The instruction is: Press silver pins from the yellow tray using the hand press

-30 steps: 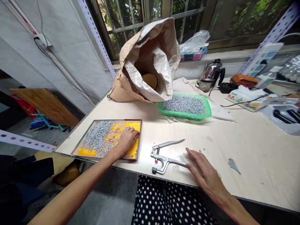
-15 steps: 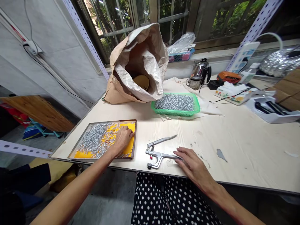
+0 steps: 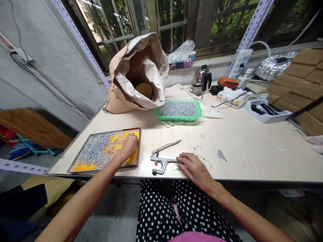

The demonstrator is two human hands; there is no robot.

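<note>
My left hand [image 3: 130, 145] is at the right side of a shallow tray [image 3: 139, 148] with a yellow bottom. Its fingers are curled together near the tray's rim, and whatever they pinch is hidden. Many small silvery metal pieces, screw-like in shape [image 3: 94, 148], lie heaped in the left and middle of the tray. Hand-held snap pliers [image 3: 164, 163] with a spring and a red tip rest on the table, handles spread. My right hand [image 3: 195, 168] lies over the end of the lower handle, fingers stretched out and not wrapped round it.
A green basket [image 3: 199, 114] full of similar metal pieces stands behind the pliers. Beside it a large paper sack [image 3: 118, 97] leans open. Farther right are a metal pot [image 3: 202, 75], a tissue pack [image 3: 232, 97], a white tray [image 3: 271, 117] with dark tools, and cardboard [image 3: 300, 80].
The camera view has shifted, so the table and its things sit farther left. My left hand stays at the tray's right side, and my right hand remains on the pliers' handle.
</note>
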